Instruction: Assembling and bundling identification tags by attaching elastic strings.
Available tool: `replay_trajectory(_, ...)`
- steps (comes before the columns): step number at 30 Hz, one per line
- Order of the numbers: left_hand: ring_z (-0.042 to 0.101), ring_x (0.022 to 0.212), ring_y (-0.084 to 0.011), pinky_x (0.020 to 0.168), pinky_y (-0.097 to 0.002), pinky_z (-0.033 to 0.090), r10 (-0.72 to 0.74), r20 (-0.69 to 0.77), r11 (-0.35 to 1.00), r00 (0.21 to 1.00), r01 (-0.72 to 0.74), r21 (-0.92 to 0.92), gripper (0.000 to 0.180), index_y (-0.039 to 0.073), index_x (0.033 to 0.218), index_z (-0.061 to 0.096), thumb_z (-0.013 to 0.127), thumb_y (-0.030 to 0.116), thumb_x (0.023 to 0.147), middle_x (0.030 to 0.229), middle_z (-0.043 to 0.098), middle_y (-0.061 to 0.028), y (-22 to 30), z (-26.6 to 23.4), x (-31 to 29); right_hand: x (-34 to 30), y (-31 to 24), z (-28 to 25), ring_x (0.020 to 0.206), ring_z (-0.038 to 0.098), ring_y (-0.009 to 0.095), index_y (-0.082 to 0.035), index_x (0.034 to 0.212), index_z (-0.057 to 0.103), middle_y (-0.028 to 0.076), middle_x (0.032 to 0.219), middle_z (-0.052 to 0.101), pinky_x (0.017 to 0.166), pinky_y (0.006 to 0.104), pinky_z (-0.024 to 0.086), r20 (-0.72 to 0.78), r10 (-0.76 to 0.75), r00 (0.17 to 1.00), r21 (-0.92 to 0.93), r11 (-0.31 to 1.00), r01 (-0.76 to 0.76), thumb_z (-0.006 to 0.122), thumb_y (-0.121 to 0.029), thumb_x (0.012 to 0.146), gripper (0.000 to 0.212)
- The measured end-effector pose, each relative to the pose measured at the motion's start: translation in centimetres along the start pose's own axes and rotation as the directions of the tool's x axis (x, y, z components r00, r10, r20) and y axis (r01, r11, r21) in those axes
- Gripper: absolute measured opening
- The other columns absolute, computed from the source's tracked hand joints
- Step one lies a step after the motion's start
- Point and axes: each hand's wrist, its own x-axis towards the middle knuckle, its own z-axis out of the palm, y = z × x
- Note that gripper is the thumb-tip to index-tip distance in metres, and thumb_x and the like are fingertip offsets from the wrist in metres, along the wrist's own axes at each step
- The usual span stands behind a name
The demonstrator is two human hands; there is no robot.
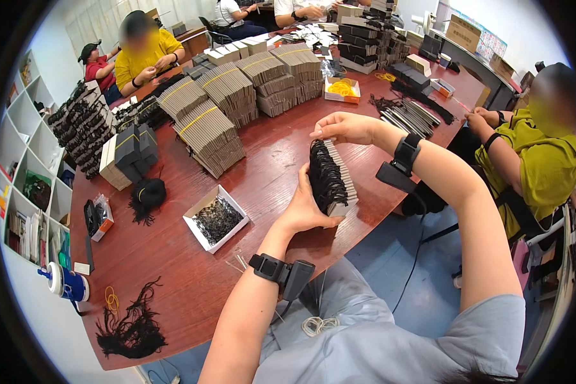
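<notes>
A stack of thin grey cards (344, 168) stands near the table's front edge, with black cord loops (325, 182) bunched along its left side. My left hand (304, 208) is wrapped round the stack: its thumb lies across the near end and its fingers run along the corded side. At the far end, my right hand (344, 128) pinches thumb and forefinger together just above the cords. Whatever sits in that pinch is too small to make out. Left of my left hand is a white box of small black pieces (238, 226).
Banded grey card stacks (211, 131) fill the table's middle. A box of yellow bands (342, 98) and metal strips (408, 118) lie beyond my right hand. Loose black cords (131, 329) and a blue jug (75, 286) are at left. A person in yellow (531, 147) sits at right.
</notes>
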Motion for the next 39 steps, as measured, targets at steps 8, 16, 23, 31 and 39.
replay_trajectory(8, 0.036, 0.109, -0.0225, 0.097, -0.0335, 0.028, 0.025, -0.014, 1.000, 1.000, -0.025, -0.015, 0.106, 0.005, 0.124, 0.010, 0.080, 0.018, 0.045, 0.116, 0.033, -0.0128, -0.1, 0.1, 0.1, -1.8, -3.9, 2.3, 0.053, 0.041, 0.001, -0.004, 0.079, 0.060, -0.005, 0.063, 0.054, 0.047, 0.0160, 0.030, 0.022, -0.061, 0.998, 0.136, 0.989, 0.057, 0.060, -0.019, 0.082, 0.015)
replay_trajectory(16, 0.038, 0.115, -0.0283, 0.099, -0.0341, 0.029, -0.018, -0.047, 1.000, 0.999, 0.018, -0.013, 0.113, 0.004, 0.127, 0.006, 0.080, 0.019, 0.043, 0.120, 0.035, -0.0189, -1.1, 0.0, -0.3, -5.6, -6.3, 9.3, 0.055, 0.057, 0.023, 0.002, 0.085, 0.062, 0.018, 0.068, 0.060, 0.053, 0.0309, 0.044, 0.122, -0.317, 0.941, -0.851, 0.455, 0.264, 0.058, -0.015, 0.078, 0.019)
replay_trajectory(23, 0.046, 0.104, -0.0243, 0.093, -0.0342, 0.036, -0.023, -0.040, 0.999, 0.999, 0.021, -0.049, 0.108, 0.006, 0.125, 0.011, 0.079, 0.015, 0.042, 0.111, 0.044, -0.0134, 0.1, 0.4, -0.2, -10.8, -3.7, 13.5, 0.062, 0.055, 0.031, 0.000, 0.086, 0.060, 0.016, 0.065, 0.054, 0.057, 0.0373, 0.043, 0.021, -0.415, 0.909, -0.898, 0.393, 0.200, 0.059, -0.012, 0.074, 0.016)
replay_trajectory(31, 0.049, 0.101, -0.0205, 0.091, -0.0335, 0.039, -0.047, -0.126, 0.997, 0.991, 0.040, -0.063, 0.108, 0.005, 0.125, 0.015, 0.083, 0.016, 0.042, 0.110, 0.046, -0.0122, -0.3, 0.5, -0.1, -10.9, 1.5, 17.8, 0.064, 0.051, 0.026, 0.000, 0.087, 0.049, 0.010, 0.069, 0.047, 0.059, 0.0350, 0.042, -0.002, -0.604, 0.797, -0.996, 0.069, 0.050, 0.056, -0.006, 0.067, 0.021)
replay_trajectory(39, 0.046, 0.106, -0.0218, 0.094, -0.0336, 0.036, 0.002, -0.101, 0.996, 0.995, 0.007, 0.093, 0.112, 0.005, 0.126, 0.010, 0.083, 0.014, 0.041, 0.113, 0.043, -0.0127, -0.1, 0.6, -0.3, -12.0, 4.6, 17.5, 0.077, 0.054, 0.028, -0.001, 0.087, 0.054, 0.013, 0.081, 0.052, 0.070, 0.0345, 0.045, -0.086, -0.788, 0.610, -0.984, 0.163, 0.072, 0.055, -0.003, 0.067, 0.020)
